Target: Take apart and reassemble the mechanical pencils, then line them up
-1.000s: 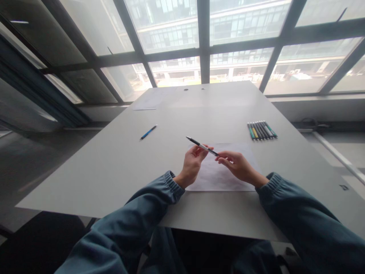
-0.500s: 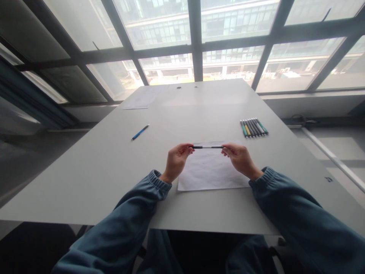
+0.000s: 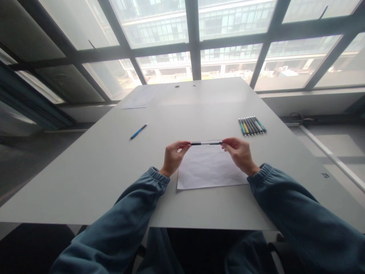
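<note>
Black-and-white pen [image 3: 205, 143] is held level above the sheet of paper [image 3: 210, 167], left hand [image 3: 174, 156] pinching one end, right hand [image 3: 238, 153] the other. Blue pen [image 3: 138, 131] lies left of the sheet; a row of pens [image 3: 252, 126] lies beyond it, to the right.

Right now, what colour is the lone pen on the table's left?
Blue pen, with dark ends; shows best in the head view.

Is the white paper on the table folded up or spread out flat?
Spread out. The white paper lies open on the table as one wide sheet, with its front edge and near left corner showing.
</note>
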The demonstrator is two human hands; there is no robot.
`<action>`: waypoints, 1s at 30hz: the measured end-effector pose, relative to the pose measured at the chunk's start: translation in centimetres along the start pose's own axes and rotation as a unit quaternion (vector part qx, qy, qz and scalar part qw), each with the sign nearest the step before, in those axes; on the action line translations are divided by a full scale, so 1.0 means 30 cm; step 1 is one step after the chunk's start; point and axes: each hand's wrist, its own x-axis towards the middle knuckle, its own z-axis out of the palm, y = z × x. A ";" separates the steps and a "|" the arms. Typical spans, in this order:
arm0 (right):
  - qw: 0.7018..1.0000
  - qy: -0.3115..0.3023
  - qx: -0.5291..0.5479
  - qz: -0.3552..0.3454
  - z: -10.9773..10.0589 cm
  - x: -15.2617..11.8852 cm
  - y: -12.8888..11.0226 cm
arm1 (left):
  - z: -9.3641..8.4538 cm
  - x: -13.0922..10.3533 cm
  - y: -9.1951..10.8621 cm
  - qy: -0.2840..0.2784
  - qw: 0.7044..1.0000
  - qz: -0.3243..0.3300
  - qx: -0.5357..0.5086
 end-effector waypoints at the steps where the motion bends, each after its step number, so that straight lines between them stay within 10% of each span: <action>1: 1.000 0.003 0.000 0.001 0.000 0.001 0.000 | 0.000 0.001 -0.001 -0.002 1.000 0.005 0.000; 30: 1.000 0.018 -0.017 0.009 -0.003 0.008 0.011 | -0.001 0.009 0.014 -0.008 0.998 0.036 0.055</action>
